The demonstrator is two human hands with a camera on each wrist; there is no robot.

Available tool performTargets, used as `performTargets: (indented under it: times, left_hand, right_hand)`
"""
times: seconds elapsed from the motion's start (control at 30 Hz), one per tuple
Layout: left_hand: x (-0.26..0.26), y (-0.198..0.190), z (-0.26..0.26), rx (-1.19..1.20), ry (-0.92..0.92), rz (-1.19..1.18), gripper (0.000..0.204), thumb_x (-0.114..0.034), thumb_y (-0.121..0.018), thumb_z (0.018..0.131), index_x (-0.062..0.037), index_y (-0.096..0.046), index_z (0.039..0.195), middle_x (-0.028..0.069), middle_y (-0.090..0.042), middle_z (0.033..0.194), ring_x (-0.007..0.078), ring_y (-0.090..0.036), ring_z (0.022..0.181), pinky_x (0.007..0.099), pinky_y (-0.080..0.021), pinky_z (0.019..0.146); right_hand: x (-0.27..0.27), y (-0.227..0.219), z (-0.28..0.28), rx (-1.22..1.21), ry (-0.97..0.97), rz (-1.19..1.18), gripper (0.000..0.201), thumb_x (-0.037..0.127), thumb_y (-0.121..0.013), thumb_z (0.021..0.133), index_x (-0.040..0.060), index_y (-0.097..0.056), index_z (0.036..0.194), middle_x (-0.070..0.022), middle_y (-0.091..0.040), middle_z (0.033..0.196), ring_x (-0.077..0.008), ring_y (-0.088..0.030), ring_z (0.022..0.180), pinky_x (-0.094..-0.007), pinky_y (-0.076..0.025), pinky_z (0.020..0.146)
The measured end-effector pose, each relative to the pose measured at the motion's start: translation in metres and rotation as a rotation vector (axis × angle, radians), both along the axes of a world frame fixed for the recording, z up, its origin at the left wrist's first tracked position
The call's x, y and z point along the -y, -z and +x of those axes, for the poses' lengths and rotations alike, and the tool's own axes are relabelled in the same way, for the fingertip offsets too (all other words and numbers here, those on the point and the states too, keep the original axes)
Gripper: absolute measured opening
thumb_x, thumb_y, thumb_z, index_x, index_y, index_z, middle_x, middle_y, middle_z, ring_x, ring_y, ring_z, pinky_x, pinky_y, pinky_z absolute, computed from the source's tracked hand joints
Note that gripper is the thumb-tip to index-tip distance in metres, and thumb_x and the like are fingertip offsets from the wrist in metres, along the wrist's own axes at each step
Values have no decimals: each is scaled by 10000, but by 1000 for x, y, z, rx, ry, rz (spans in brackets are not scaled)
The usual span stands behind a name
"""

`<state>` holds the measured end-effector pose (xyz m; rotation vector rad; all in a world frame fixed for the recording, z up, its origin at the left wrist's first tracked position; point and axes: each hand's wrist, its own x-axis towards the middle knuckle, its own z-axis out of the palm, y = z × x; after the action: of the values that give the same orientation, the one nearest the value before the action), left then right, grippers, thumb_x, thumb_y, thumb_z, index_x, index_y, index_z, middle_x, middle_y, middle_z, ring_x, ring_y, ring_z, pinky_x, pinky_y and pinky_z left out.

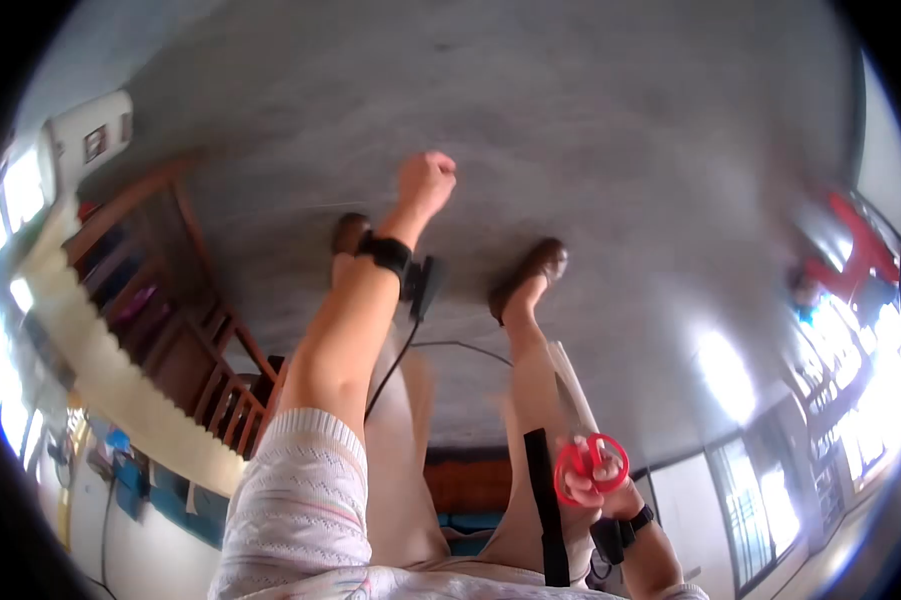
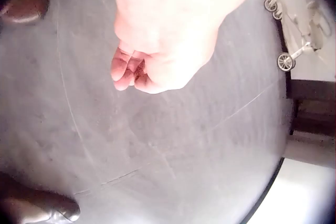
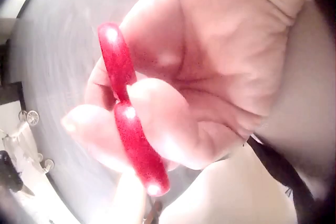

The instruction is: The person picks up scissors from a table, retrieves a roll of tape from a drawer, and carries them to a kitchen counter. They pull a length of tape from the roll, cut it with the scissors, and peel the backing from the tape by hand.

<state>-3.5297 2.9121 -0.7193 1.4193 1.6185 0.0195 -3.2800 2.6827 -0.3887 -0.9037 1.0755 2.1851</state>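
My left hand (image 1: 428, 185) is held out in front over the grey floor, its fingers curled in. In the left wrist view the curled fingers (image 2: 128, 69) show nothing between them. Beside my right thigh, my right hand (image 1: 600, 485) holds scissors with red handles (image 1: 610, 462). The right wrist view shows the red finger loops (image 3: 139, 148) edge-on, with fingers (image 3: 163, 111) curled about them. The blades are hidden.
Brown shoes (image 1: 542, 270) rest on the grey floor (image 1: 570, 130) below. A slatted wooden piece of furniture (image 1: 185, 340) stands at the left. A wheeled frame (image 2: 294, 50) is near the wall. A black strip (image 1: 543, 500) lies along the right thigh.
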Motion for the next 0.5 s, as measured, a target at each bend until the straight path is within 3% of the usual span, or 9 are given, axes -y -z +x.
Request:
performTargets:
  times: [0.07, 0.1, 0.27, 0.37, 0.43, 0.5]
  left_hand:
    - [3, -57, -25, 169, -203, -131, 132, -45, -571, 742, -33, -635, 857, 50, -630, 638, 112, -611, 528, 243, -486, 484]
    - [5, -83, -41, 235, -292, -137, 123, -62, -568, 737, -51, -643, 834, 68, -636, 634, 145, -627, 523, 269, -491, 506]
    - [26, -217, -135, 343, -718, -218, 84, -54, -627, 760, -1, -612, 823, 63, -615, 673, 105, -589, 533, 228, -476, 468]
    - [45, -293, -200, 318, -1006, -123, 83, -28, -637, 747, 6, -609, 816, 74, -606, 689, 110, -584, 544, 218, -477, 467]
    - [58, -347, -246, 380, -1128, 76, 71, 9, -628, 746, -2, -599, 810, 53, -598, 680, 116, -579, 537, 213, -474, 462]
    - [67, -390, -295, 395, -1233, 262, 79, 33, -579, 772, -21, -599, 825, 52, -600, 688, 124, -585, 544, 219, -463, 469]
  right_hand:
    - [1, 8, -3, 46, -97, 59, 634, 155, -694, 693, 73, -421, 1259, -50, -476, 658, -129, -423, 397, -220, -315, 337]
    - [-6, 6, -8, 26, -123, 89, 634, 155, -694, 693, 73, -421, 1259, -50, -476, 658, -129, -423, 397, -220, -315, 337]
    - [-36, 13, -29, 134, -315, 118, 497, 135, -644, 760, 127, -458, 1222, -34, -501, 702, -114, -418, 453, -215, -334, 372]
    - [-58, 11, -42, 216, -503, 179, 436, 112, -625, 767, 117, -480, 1177, -23, -524, 698, -121, -445, 460, -223, -341, 367]
    - [-78, -5, -49, 334, -835, 302, 394, 105, -615, 760, 125, -493, 1134, -31, -538, 678, -129, -490, 480, -231, -345, 362]
    - [-107, -30, -60, 312, -938, 376, 399, 101, -610, 748, 125, -480, 1125, -38, -541, 651, -135, -520, 498, -241, -342, 354]
